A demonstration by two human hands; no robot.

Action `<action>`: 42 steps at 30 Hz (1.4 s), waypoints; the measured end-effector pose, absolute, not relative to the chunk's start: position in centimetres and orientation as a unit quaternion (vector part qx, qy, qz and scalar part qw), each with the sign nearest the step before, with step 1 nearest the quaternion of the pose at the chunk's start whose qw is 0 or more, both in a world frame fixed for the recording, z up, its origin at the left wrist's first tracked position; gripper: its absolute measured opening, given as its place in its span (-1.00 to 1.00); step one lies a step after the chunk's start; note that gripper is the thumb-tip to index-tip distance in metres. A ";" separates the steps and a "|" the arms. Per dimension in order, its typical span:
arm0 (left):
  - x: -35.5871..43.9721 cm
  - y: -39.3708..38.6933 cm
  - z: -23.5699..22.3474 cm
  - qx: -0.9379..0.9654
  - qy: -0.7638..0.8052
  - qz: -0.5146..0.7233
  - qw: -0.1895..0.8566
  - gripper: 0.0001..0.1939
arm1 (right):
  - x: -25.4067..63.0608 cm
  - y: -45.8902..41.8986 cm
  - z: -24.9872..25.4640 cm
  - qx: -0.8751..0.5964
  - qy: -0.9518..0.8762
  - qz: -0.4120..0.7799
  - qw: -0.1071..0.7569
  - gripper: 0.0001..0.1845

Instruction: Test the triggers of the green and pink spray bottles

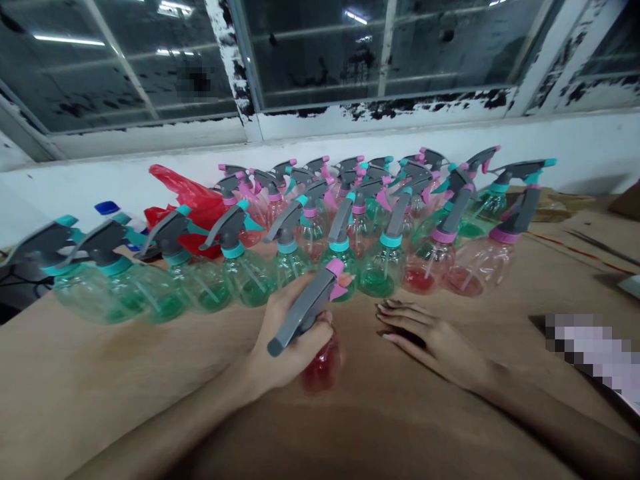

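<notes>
1. Left hand (285, 340): closed, gripping the spray bottle (323, 370) around its neck and upper body, fingers wrapped on the far side.
2. Spray bottle: I have it tilted, held just above the table (100, 400) or against it, I cannot tell which. It has a grey sprayer head, pink trigger and red liquid at the bottom, and sits in front of the rows, between my two hands on this feed.
3. Right hand (430, 340): open, palm down on the tan table surface, fingers lightly curled, holding nothing. Its fingertips lie just short of the nearest upright bottle.
4. Upright spray bottles (380, 273): a crowded group on the table, with teal collars over green liquid and pink collars over red; some lie tilted.
5. Beyond them: a red plastic bag (185, 200), a blue cap (107, 208), a white wall (575, 147) and a window (380, 53) with peeling paint.
6. Right edge: one pixelated object (595, 353), too blurred to identify.
</notes>
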State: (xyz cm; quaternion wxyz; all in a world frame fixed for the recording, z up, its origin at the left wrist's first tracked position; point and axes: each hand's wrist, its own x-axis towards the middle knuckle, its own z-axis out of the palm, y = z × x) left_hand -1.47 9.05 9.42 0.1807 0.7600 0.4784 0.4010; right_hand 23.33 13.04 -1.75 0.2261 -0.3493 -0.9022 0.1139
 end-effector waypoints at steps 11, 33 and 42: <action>-1.4 8.8 9.7 0.740 0.464 0.422 0.242 -0.90 | 23.4 13.0 -1.9 -0.352 -0.901 0.112 0.229 -0.65; -1.9 9.1 9.3 0.769 0.445 0.414 0.194 -0.94 | 23.4 13.0 -1.8 -0.349 -0.903 0.116 0.223 -0.65; -1.6 9.1 9.9 0.779 0.421 0.419 0.202 -0.89 | 23.4 13.1 -1.9 -0.346 -0.900 0.117 0.236 -0.64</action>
